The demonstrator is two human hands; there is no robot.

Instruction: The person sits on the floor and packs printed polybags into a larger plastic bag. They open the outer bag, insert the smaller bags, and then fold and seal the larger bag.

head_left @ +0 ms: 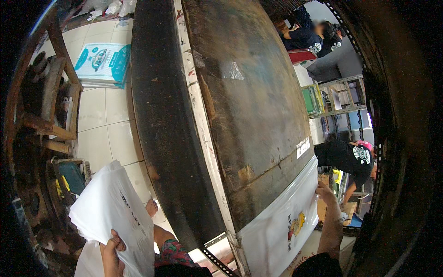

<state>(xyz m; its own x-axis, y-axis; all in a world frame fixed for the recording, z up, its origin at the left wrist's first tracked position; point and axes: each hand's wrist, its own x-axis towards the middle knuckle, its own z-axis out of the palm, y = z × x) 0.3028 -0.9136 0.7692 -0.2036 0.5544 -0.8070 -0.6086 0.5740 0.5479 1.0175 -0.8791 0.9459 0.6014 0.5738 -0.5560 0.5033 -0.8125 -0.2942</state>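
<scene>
My left hand [113, 253] is closed on a thick stack of white plastic sheets [108, 203], its thumb on top. Dark print shows on the top sheet, and the stack hangs off the table's left side. A white plastic sheet [267, 217] with a small colourful cartoon print lies flat at the near end of the dark, stained tabletop [258, 120]. My right hand [328, 195] is at that sheet's right edge, with fingers curled onto the rim in what looks like a pinch. The fingertips are partly hidden.
A pale strip [191, 87] runs lengthwise between the dark boards. On the tiled floor at left lies a blue-and-white package [104, 64], beside a wooden rack [55, 92]. At right, a person in black [346, 159] bends near metal shelving [344, 94]; other people are farther back.
</scene>
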